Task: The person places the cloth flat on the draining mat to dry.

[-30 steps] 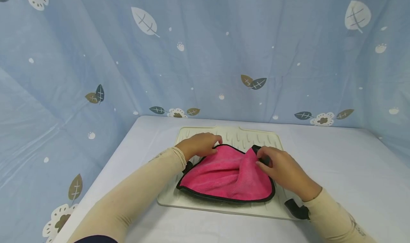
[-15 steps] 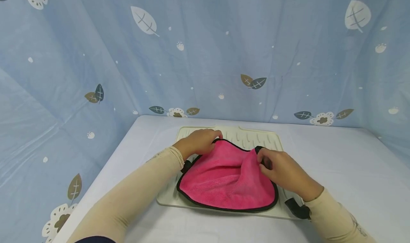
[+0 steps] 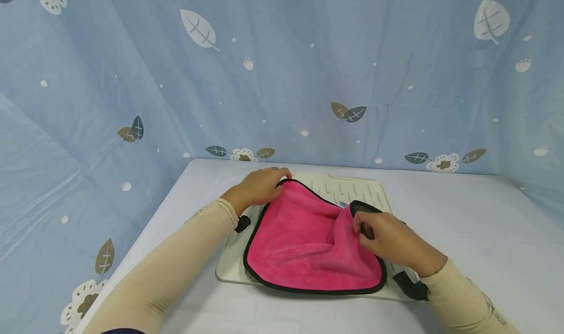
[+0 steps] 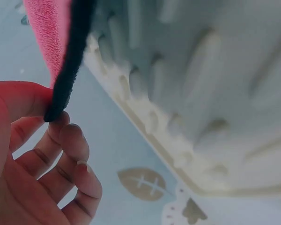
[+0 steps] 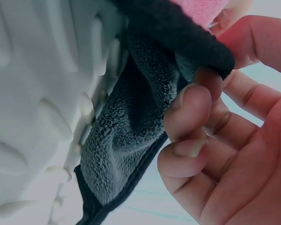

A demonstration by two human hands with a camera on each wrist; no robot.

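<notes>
A pink cloth (image 3: pixel 291 236) with black edging lies partly spread and rumpled over a cream ridged mat (image 3: pixel 365 191). Its far left corner is pinched between thumb and fingers of my left hand (image 3: pixel 259 187); the left wrist view shows the black-edged corner (image 4: pixel 63 96) lifted above the mat. On the other side, my right hand (image 3: pixel 392 236) pinches the cloth's edge near the far right. Seen from the right wrist, a grey underside (image 5: pixel 126 126) hangs folded below those fingers. The middle of the cloth is creased between the two hands.
The mat rests on a table with a white cover (image 3: pixel 462 216). Behind and to the left hangs a blue curtain (image 3: pixel 282 69) with leaf and flower prints. Black pieces (image 3: pixel 411 286) show by both wrists.
My left hand has moved left and away from me, drawing the cloth's far left corner with it. The cloth lies flatter and wider. My right hand has barely moved, still pinching.
</notes>
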